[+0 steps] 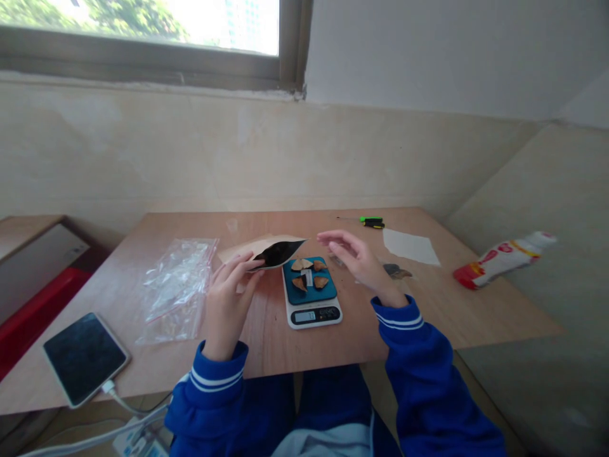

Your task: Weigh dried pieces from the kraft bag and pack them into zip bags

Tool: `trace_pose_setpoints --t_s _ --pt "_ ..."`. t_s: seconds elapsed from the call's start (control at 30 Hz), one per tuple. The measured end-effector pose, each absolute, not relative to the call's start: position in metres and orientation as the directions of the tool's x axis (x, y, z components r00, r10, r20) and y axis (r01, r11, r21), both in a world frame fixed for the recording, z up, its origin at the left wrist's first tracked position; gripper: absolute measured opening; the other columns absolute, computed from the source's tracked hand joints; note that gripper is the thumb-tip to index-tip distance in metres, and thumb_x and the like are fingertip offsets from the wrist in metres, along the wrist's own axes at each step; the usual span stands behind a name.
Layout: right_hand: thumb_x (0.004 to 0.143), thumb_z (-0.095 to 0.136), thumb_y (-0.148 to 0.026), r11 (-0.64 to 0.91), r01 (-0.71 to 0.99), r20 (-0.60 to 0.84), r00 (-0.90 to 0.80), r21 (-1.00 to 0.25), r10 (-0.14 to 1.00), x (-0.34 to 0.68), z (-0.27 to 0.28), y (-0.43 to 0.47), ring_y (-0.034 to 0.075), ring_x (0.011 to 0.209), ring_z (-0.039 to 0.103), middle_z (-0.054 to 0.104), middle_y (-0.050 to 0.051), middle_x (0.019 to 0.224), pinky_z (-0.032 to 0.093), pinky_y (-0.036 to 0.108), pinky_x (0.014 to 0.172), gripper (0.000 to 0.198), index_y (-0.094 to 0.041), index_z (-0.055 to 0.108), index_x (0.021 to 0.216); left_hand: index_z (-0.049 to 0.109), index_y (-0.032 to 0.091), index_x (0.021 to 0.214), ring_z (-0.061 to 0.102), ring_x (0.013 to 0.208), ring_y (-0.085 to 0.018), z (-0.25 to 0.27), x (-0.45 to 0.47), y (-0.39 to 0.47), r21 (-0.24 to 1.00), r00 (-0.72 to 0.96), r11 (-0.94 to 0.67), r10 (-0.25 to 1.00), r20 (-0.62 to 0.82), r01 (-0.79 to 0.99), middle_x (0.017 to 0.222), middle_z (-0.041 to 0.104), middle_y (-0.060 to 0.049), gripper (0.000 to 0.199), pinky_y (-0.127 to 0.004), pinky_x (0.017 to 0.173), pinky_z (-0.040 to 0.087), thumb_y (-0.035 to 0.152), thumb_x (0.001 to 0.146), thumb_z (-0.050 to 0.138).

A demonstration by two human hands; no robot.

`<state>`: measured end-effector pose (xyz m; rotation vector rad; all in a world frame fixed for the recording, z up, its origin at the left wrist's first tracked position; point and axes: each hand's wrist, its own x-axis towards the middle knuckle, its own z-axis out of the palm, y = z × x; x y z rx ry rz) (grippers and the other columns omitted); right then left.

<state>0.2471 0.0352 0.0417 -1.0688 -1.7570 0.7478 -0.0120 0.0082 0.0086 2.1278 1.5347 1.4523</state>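
My left hand [234, 285] grips a brown paper pouch [247, 246] by its near edge, and the pouch's dark mouth gapes toward the right. Just right of it stands a small digital kitchen scale [311, 311] with a teal top. Several brown and pale dried pieces [320, 282] lie spread on the scale's platform around a small white label. Its display is lit, though the digits are hard to read. Raised above the table to the right of the scale, my right hand [354, 254] has its fingers stretched out, with nothing visible in it.
Clear plastic zip bags [178, 289] and a tablet [85, 358] with a charging cable lie at left. Toward the back are screwdrivers [373, 222] and a white paper [412, 246]. A dark item [396, 271] lies beyond my right wrist. A red-and-white bottle [499, 260] is at far right.
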Motion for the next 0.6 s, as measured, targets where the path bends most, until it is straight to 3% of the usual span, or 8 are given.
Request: trace_pose_setpoints --t_s 0.1,0.23,0.33,0.47,0.6 --pt "0.098 0.042 -0.024 0.527 0.242 0.367 -0.489 -0.815 0.792 0.221 0.078 0.033 0.015 0.111 0.064 0.069 0.005 0.117 0.05 0.032 0.098 0.028 -0.019 0.065 0.113 0.069 0.024 0.097 0.062 0.111 -0.024 0.009 -0.01 0.007 0.575 0.028 -0.479 0.784 0.621 0.664 0.117 0.068 -0.005 0.013 -0.046 0.099 0.047 0.028 0.089 0.059" --pt "0.091 0.041 -0.004 0.674 0.373 0.255 -0.723 -0.638 0.642 0.183 0.089 0.052 0.017 0.114 0.062 0.069 0.006 0.122 0.047 0.034 0.102 0.035 -0.016 0.068 0.11 0.069 0.024 0.095 0.062 0.111 -0.024 0.009 -0.012 0.004 0.567 0.034 -0.483 0.78 0.625 0.667 0.117 0.068 -0.005 0.012 -0.045 0.098 0.047 0.027 0.089 0.059" --pt "0.085 0.043 0.002 0.724 0.472 0.084 -0.807 -0.503 0.585 0.163 0.08 0.069 0.022 0.12 0.06 0.067 0.006 0.126 0.047 0.039 0.104 0.041 -0.016 0.07 0.109 0.07 0.025 0.094 0.062 0.113 -0.024 0.006 -0.013 0.003 0.572 0.027 -0.484 0.778 0.628 0.663 0.118 0.068 -0.005 0.012 -0.045 0.098 0.047 0.026 0.09 0.059" --pt "0.083 0.053 0.0 0.74 0.525 -0.089 -0.835 -0.42 0.543 0.139 0.062 0.09 0.026 0.119 0.061 0.066 0.007 0.128 0.051 0.042 0.103 0.039 -0.016 0.068 0.114 0.071 0.026 0.094 0.061 0.115 -0.025 0.0 -0.01 0.0 0.557 0.035 -0.485 0.774 0.632 0.674 0.118 0.069 -0.004 0.013 -0.047 0.1 0.046 0.023 0.089 0.059" --pt "0.083 0.063 -0.01 0.703 0.551 -0.02 -0.793 -0.45 0.609 0.117 0.046 0.105 0.026 0.114 0.065 0.071 0.005 0.118 0.056 0.045 0.099 0.037 -0.022 0.065 0.117 0.071 0.025 0.093 0.06 0.118 -0.026 -0.003 -0.006 -0.002 0.552 0.031 -0.488 0.768 0.64 0.677 0.12 0.068 -0.005 0.013 -0.049 0.101 0.046 0.022 0.089 0.059"
